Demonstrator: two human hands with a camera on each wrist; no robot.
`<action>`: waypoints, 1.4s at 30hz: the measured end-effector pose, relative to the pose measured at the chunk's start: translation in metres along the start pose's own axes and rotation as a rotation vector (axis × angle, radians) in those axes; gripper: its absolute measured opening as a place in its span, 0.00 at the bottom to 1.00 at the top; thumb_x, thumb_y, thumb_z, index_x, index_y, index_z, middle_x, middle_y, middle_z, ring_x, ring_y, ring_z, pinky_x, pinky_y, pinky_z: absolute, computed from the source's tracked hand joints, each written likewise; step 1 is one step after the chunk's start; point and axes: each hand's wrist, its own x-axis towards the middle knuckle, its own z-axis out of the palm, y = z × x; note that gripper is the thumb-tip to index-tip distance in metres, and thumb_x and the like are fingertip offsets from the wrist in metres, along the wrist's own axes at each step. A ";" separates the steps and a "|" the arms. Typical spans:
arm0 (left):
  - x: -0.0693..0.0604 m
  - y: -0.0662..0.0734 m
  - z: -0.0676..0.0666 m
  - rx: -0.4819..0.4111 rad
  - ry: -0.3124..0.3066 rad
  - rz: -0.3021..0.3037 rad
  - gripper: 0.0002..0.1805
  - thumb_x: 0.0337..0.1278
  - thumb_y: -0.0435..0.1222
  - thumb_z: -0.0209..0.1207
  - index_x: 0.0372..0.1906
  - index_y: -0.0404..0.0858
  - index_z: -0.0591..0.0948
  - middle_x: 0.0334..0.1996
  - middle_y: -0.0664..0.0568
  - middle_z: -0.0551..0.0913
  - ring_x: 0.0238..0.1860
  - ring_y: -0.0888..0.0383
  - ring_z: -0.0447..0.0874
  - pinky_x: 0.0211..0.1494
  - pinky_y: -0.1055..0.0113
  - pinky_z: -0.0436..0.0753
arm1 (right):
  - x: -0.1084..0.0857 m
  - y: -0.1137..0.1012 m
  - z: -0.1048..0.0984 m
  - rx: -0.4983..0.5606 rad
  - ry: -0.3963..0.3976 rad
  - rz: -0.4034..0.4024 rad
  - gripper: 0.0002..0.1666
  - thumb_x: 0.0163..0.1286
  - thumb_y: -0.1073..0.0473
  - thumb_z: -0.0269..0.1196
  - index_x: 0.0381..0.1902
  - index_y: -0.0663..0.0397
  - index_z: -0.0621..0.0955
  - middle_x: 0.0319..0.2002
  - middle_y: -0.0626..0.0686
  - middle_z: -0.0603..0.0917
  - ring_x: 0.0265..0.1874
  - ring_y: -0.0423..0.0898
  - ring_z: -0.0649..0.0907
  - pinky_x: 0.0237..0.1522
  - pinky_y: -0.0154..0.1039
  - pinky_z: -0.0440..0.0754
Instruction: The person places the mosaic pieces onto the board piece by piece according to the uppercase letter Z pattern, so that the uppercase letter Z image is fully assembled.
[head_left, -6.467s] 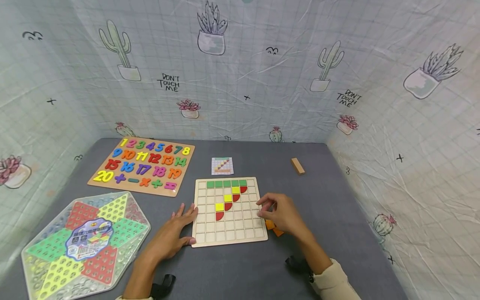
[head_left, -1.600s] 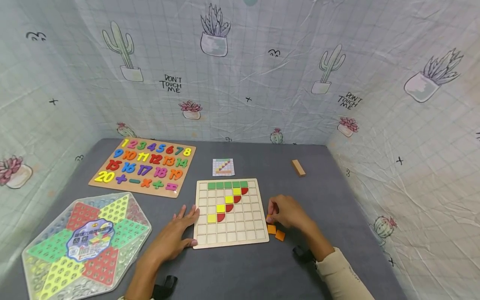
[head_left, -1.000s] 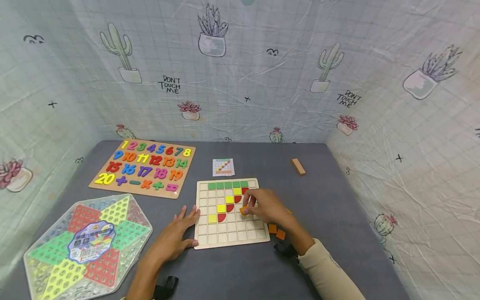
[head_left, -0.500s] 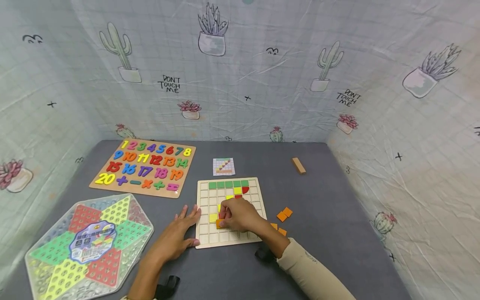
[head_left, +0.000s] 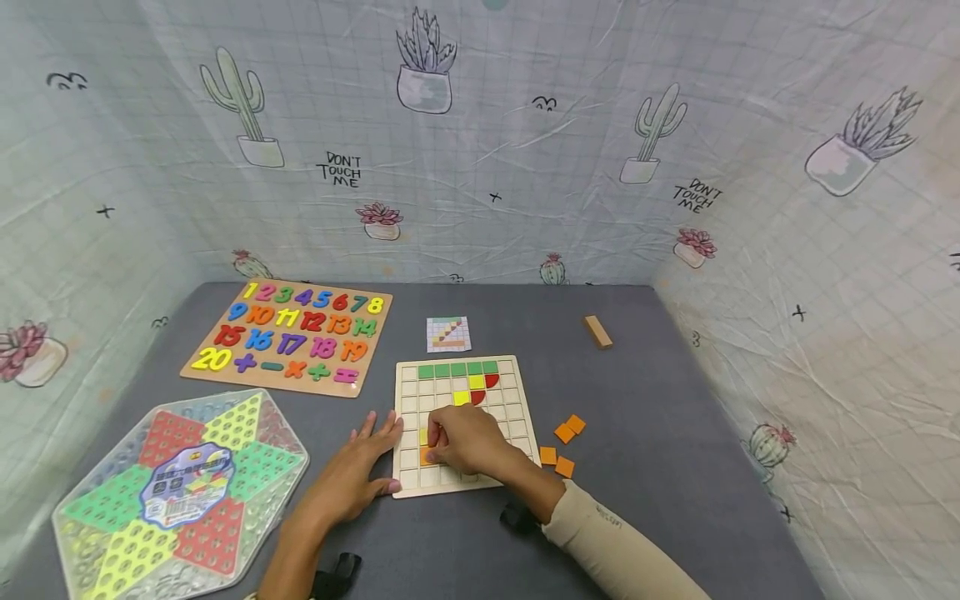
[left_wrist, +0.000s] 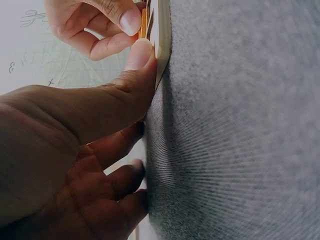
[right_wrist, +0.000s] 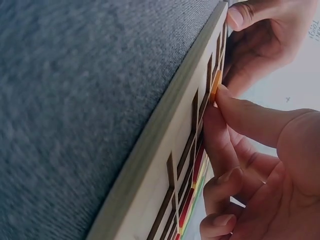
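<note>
A wooden grid board point(head_left: 517, 429) lies on the grey table, holding a row of green square tiles point(head_left: 458, 369) and a diagonal of yellow square tiles point(head_left: 476, 382) and red quarter-circle tiles point(head_left: 477, 397). My right hand point(head_left: 472, 442) covers part of that diagonal. Between its thumb and forefinger it pinches an orange square tile point(right_wrist: 215, 87), low over the board's left side, below a yellow tile. My left hand point(head_left: 352, 467) rests at the board's left edge, thumb and fingers spread and touching it. In the left wrist view the left thumb point(left_wrist: 140, 55) presses the board's edge.
Several loose orange tiles point(head_left: 565, 467) lie right of the board. A small pattern card point(head_left: 448, 334) and a wooden block point(head_left: 597, 332) are behind it. To the left lie a number board point(head_left: 300, 333) and a hexagonal Chinese checkers set point(head_left: 187, 492).
A yellow tile was added at the diagonal's lower left. My right hand then took an orange tile from the right and carried it leftward across the board. The left hand stayed put.
</note>
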 end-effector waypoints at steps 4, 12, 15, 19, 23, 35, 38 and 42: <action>0.001 0.000 0.002 0.000 -0.002 -0.001 0.48 0.56 0.36 0.76 0.80 0.32 0.67 0.81 0.36 0.62 0.84 0.29 0.51 0.80 0.27 0.59 | -0.003 0.003 -0.004 0.023 0.004 -0.005 0.13 0.63 0.50 0.80 0.29 0.41 0.83 0.20 0.38 0.78 0.20 0.35 0.76 0.24 0.31 0.72; 0.000 0.001 0.001 -0.014 -0.014 -0.028 0.48 0.56 0.35 0.76 0.80 0.32 0.67 0.82 0.37 0.61 0.85 0.30 0.49 0.82 0.28 0.57 | -0.026 0.031 -0.030 0.106 0.080 0.030 0.12 0.62 0.52 0.80 0.32 0.41 0.84 0.25 0.40 0.81 0.25 0.38 0.78 0.29 0.33 0.76; -0.001 0.002 0.000 -0.013 -0.021 -0.037 0.48 0.56 0.35 0.76 0.81 0.33 0.66 0.82 0.38 0.61 0.85 0.31 0.48 0.82 0.28 0.57 | -0.041 0.051 -0.041 0.129 0.107 0.067 0.13 0.61 0.55 0.81 0.34 0.43 0.84 0.26 0.41 0.81 0.27 0.39 0.78 0.31 0.34 0.76; -0.001 0.002 -0.001 -0.009 -0.020 -0.037 0.48 0.56 0.35 0.75 0.81 0.33 0.67 0.82 0.38 0.61 0.85 0.31 0.48 0.82 0.29 0.57 | -0.064 0.076 -0.051 0.122 0.151 0.117 0.15 0.57 0.59 0.83 0.35 0.46 0.85 0.27 0.42 0.81 0.27 0.40 0.77 0.31 0.35 0.75; -0.001 0.002 0.000 -0.006 -0.019 -0.039 0.48 0.56 0.35 0.76 0.80 0.33 0.67 0.82 0.38 0.61 0.85 0.31 0.49 0.82 0.28 0.57 | -0.082 0.095 -0.057 0.061 0.166 0.188 0.17 0.54 0.60 0.84 0.35 0.47 0.85 0.28 0.45 0.81 0.29 0.40 0.76 0.34 0.38 0.75; 0.000 0.001 0.002 -0.001 -0.017 -0.039 0.48 0.55 0.36 0.76 0.81 0.33 0.67 0.83 0.39 0.60 0.85 0.31 0.48 0.82 0.29 0.57 | -0.095 0.114 -0.050 -0.027 0.151 0.254 0.18 0.52 0.57 0.85 0.26 0.44 0.82 0.25 0.42 0.79 0.26 0.40 0.76 0.30 0.37 0.76; 0.000 0.001 0.002 -0.004 -0.019 -0.040 0.48 0.56 0.36 0.76 0.80 0.33 0.67 0.83 0.39 0.60 0.85 0.31 0.48 0.82 0.29 0.57 | -0.094 0.115 -0.050 0.014 0.155 0.254 0.19 0.54 0.59 0.84 0.25 0.45 0.81 0.23 0.43 0.78 0.24 0.40 0.76 0.27 0.36 0.74; 0.000 0.001 0.002 -0.001 -0.020 -0.039 0.48 0.56 0.36 0.75 0.81 0.33 0.67 0.83 0.39 0.60 0.85 0.31 0.48 0.82 0.29 0.57 | -0.091 0.113 -0.055 0.075 0.174 0.247 0.17 0.57 0.61 0.82 0.26 0.45 0.81 0.22 0.44 0.78 0.21 0.41 0.76 0.23 0.35 0.73</action>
